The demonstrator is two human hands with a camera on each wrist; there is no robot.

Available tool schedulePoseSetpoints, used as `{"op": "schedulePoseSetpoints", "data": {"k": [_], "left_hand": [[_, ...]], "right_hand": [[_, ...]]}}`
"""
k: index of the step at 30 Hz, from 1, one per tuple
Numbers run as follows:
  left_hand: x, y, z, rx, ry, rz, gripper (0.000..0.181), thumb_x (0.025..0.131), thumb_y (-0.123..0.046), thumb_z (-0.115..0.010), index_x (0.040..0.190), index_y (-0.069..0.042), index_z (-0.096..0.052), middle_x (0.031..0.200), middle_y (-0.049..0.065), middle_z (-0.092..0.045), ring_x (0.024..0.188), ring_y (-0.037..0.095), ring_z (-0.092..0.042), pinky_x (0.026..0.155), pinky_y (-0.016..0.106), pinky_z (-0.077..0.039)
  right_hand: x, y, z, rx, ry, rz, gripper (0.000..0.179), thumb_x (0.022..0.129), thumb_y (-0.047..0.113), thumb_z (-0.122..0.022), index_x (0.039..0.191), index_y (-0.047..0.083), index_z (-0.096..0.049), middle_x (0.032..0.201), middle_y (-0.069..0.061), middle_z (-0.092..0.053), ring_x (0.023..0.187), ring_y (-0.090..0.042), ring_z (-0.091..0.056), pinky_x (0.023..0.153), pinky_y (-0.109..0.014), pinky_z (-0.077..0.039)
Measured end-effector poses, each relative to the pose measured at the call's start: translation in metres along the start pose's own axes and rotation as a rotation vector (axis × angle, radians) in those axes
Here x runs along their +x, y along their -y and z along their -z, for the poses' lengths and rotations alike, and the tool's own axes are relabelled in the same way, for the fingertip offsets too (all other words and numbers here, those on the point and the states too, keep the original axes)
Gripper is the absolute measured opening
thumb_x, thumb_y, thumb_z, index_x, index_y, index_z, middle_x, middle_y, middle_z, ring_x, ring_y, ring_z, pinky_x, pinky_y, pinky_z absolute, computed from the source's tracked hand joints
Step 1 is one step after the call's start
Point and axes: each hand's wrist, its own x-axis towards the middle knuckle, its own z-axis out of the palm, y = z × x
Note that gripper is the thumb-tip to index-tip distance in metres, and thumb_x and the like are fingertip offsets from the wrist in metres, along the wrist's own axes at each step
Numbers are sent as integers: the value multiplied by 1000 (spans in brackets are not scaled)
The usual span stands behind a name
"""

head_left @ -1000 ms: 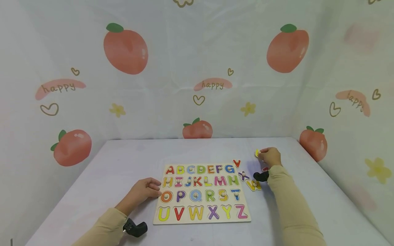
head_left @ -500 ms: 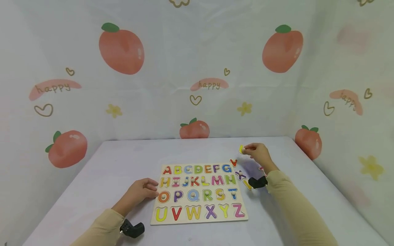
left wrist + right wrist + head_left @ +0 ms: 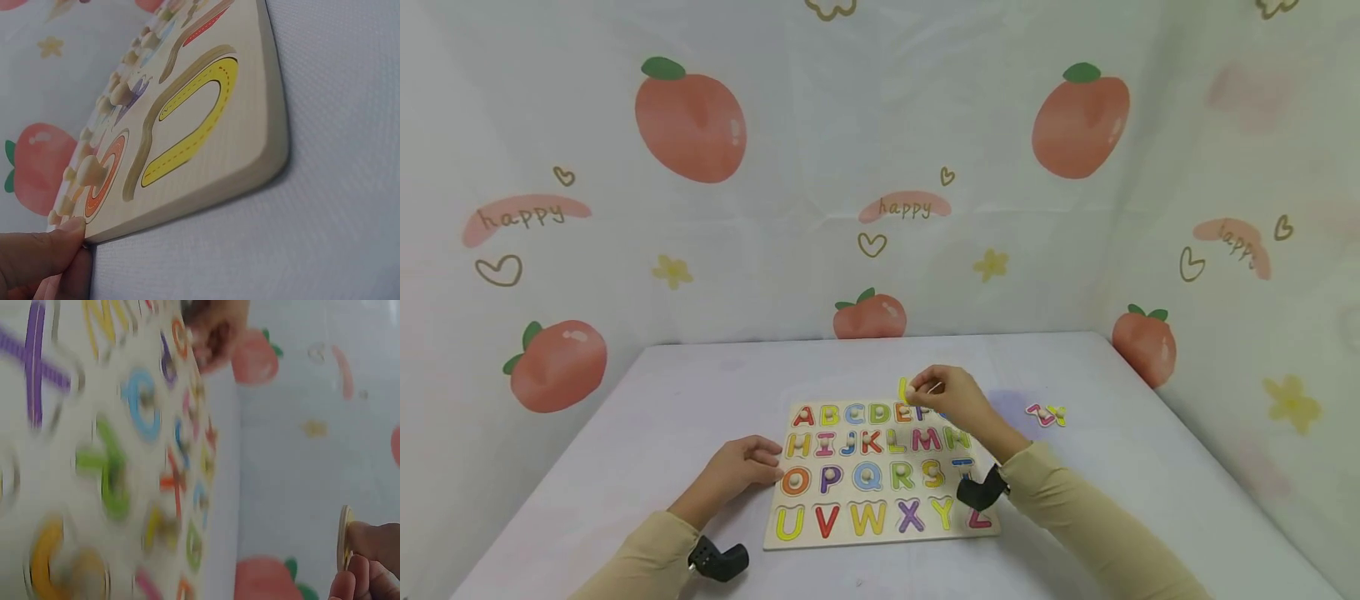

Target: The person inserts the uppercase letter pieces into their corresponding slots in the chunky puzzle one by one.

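Note:
A wooden alphabet puzzle board (image 3: 844, 493) lies flat on the table, with knobbed letter pieces in its upper rows. Its bottom row shows the U to Z recesses with no knobs. Above the back edge of the board, my right hand (image 3: 953, 402) pinches a yellow letter piece (image 3: 903, 389), apparently the U, between thumb and fingers. From the right wrist view, that piece (image 3: 344, 537) appears edge-on. My left hand (image 3: 742, 469) rests at the board's left edge, its fingers loosely bent; in the left wrist view its thumb (image 3: 70, 236) touches the edge near the orange O.
A pink Z piece (image 3: 1040, 414) and a yellow-green Y piece (image 3: 1057, 416) lie together on the white table (image 3: 700, 387), right of the board. My right forearm (image 3: 1075, 508) covers part of the board's right side. A printed cloth wall (image 3: 775, 275) rises behind the table.
My right hand has carried the yellow letter piece leftward from the table's far right to over the board's back edge. The loose V, X and W are now hidden behind it. My left hand stays put.

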Motion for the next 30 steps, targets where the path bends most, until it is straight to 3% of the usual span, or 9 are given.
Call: {"op": "schedulePoseSetpoints", "data": {"k": [7,13,24,30], "left_hand": [[-1,1,-1,-11,-1,-1,41,75,-13,-79,111,-1,-64,88,3,-66,80,16,-58,70,30,-48],[-2,-1,-1,-22,-1,-6,40,75,-11,-78,110,1,-63,86,4,-66,79,15,-58,70,29,-48],[0,0,0,-11,2,-29,40,74,-9,-78,110,1,-64,85,2,-68,79,14,-60,69,29,-49],[1,1,0,-9,5,-34,39,74,-9,-78,110,0,-64,86,1,-68,78,13,-60,68,28,-48]], "right_hand": [[-20,32,-46,59,165,47,11,85,21,-74,89,14,-67,78,3,-62,68,-13,-55,61,-26,-44],[-34,48,-82,17,274,51,10,82,22,-76,82,18,-67,72,8,-60,64,-7,-52,57,-22,-41],[-45,60,-136,-26,421,9,17,78,14,-79,73,18,-63,61,9,-57,55,-1,-47,52,-17,-36],[-49,60,-153,-74,460,33,18,78,14,-79,70,18,-63,58,9,-56,52,-1,-45,51,-17,-34]]}}
